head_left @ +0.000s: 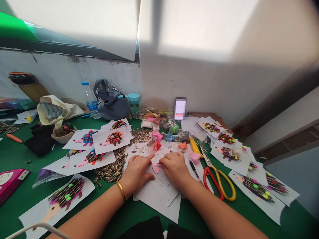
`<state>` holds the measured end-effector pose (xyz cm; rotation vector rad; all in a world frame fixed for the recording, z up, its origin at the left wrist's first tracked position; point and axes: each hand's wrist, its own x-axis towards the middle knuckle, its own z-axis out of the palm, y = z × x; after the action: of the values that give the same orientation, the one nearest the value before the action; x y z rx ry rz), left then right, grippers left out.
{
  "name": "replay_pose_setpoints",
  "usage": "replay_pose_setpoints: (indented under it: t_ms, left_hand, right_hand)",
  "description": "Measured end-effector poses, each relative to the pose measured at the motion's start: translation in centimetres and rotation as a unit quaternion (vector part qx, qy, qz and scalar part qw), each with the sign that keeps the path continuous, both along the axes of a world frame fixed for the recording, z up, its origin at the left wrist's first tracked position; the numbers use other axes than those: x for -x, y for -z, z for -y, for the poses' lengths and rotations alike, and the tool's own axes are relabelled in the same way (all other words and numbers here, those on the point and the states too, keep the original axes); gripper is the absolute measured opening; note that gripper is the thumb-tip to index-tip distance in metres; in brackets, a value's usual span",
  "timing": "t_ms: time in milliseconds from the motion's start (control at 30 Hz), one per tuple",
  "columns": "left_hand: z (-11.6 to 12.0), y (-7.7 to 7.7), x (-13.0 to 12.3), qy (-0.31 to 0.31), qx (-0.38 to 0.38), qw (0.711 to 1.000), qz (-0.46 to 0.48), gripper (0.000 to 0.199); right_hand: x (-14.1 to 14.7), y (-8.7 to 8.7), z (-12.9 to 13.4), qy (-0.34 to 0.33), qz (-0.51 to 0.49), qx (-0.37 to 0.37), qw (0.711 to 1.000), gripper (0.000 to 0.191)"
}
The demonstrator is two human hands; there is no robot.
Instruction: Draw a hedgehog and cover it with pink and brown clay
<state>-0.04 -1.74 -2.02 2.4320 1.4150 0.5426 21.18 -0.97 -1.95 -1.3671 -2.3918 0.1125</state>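
My left hand (138,173) lies on a sheet of white paper (171,200), thumb apart from the stretched fingers, at the left edge of a drawing. On that sheet is a pencil-drawn hedgehog outline (163,178) with a flat light-pink clay piece (156,169) at its upper left. My right hand (176,167) rests over the drawing's upper right, fingers bent. A thin magenta clay strip (157,163) shows at its fingertips, partly hidden by them. Sunflower seeds (114,166) lie in a pile left of my left hand.
Finished hedgehog cards (109,139) lie on the left, with more cards (231,154) on the right. Scissors (215,172), a black pen (195,170) and a yellow cutter (195,147) lie right of the sheet. Bagged clay (157,136) and a phone (179,109) are behind.
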Motion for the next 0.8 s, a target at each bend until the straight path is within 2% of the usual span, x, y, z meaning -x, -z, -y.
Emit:
replay_pose_setpoints:
  t_ms: [100,367,467,600,667,800]
  left_hand:
    - [0.0,0.2,-0.1,-0.001,0.013,1.0,0.021,0.1]
    - [0.0,-0.2,-0.3,-0.011,0.035,0.999,0.019,0.104]
    - [-0.1,-0.2,-0.3,-0.01,0.029,0.999,0.009,0.102]
    - [0.0,-0.2,0.0,-0.001,0.009,1.0,-0.006,0.091]
    - [0.2,-0.2,0.1,0.006,-0.006,1.0,-0.016,0.083]
    - [0.5,-0.1,0.1,0.007,-0.025,0.999,-0.02,0.076]
  right_hand:
    - [0.4,-0.2,-0.1,0.004,0.013,-0.012,1.0,0.012]
    - [1.7,0.1,-1.2,-0.027,0.029,-0.024,0.999,0.006]
    - [1.6,0.1,-1.5,-0.039,0.023,-0.028,0.999,0.008]
    - [0.2,-0.7,-1.3,0.03,0.002,-0.036,0.999,0.013]
    - [-0.9,-1.3,-0.7,0.054,0.003,-0.012,0.998,0.015]
    - [-2.6,-1.7,2.0,0.047,0.02,0.066,0.997,0.019]
